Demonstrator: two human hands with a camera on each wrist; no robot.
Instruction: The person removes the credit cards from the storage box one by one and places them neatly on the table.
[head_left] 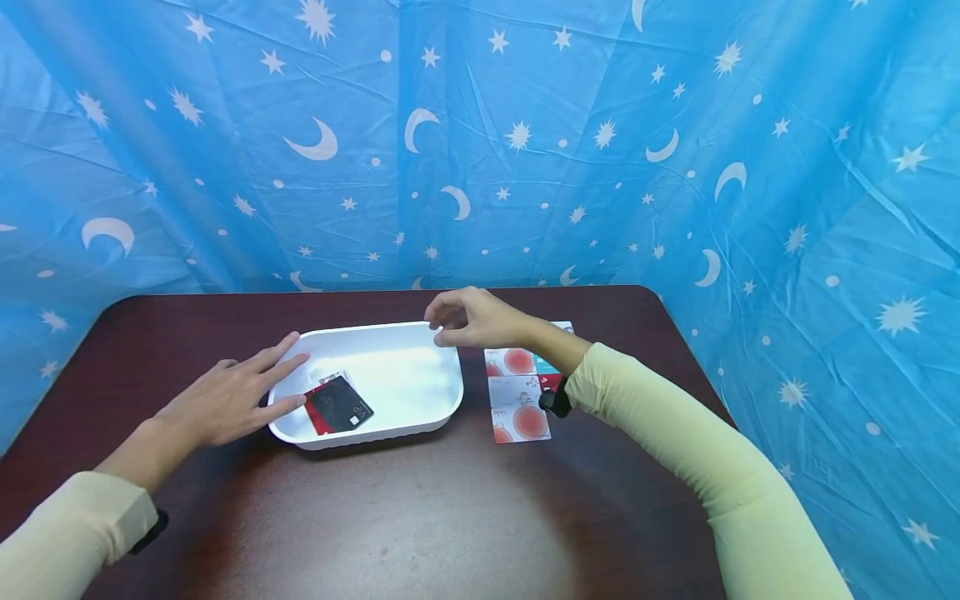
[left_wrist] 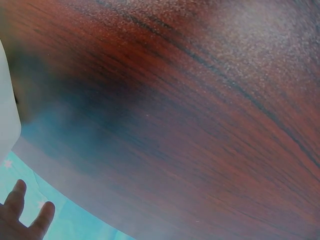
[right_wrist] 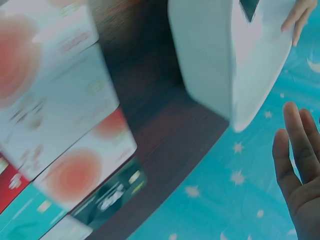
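Observation:
A white tray (head_left: 408, 367) stands on the dark table. At its left end lie a black card (head_left: 341, 406) marked VIP and a red card (head_left: 321, 423), partly covered. My left hand (head_left: 225, 400) spreads its fingers over the tray's left rim, the fingertips by the cards. Above the tray's far right corner is my right hand (head_left: 480, 319), its fingers loosely bent with nothing seen in them. In the right wrist view this hand's fingers (right_wrist: 300, 150) look fairly straight and hold nothing. Right of the tray, beneath the right forearm, several cards (head_left: 519, 392) lie edge to edge.
The brown wooden table (head_left: 390, 517) has rounded far corners. Behind it and to the right hangs a blue curtain (head_left: 510, 225) with white moons and stars. In the right wrist view, a dark green card (right_wrist: 112, 196) lies by a white card (right_wrist: 75, 172) with a red circle.

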